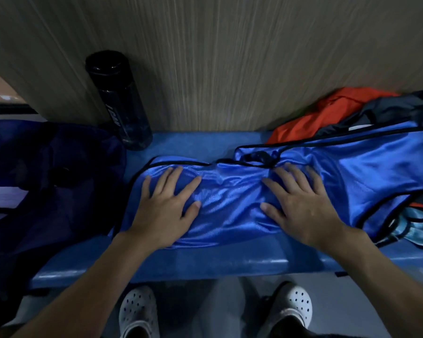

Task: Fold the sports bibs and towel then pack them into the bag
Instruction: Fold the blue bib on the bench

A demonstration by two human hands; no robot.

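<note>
Wood-grain panelling (230,57) fills the whole upper half of my view, standing behind a blue bench (205,264) that runs across the middle of the frame from edge to edge.

At the left of the frame a dark navy bag (47,179) sits on the bench, slumped, with its near side hanging past the front edge. I cannot tell from here whether its mouth is open.

The blue bib (230,203), shiny with black trim, lies spread over the bench from the centre out to the right edge. It is rumpled in the middle, and I cannot tell whether I am looking at one layer or two.

Behind it, in the upper right, an orange bib (315,118) is bunched against the panelling, with a dark grey cloth (388,111) heaped just beside it.

A black bottle (122,103) stands upright in the upper left, between the bag and the blue bib, close to the panelling.

My left hand (166,208) lies flat on the bib's left part, fingers straight and spread. My right hand (303,206) presses the middle of the bib the same way, palm down.

A pale blue towel (420,230) peeks out under the bib at the lower right edge.

White perforated clogs (137,311) show at the bottom, below the bench.
</note>
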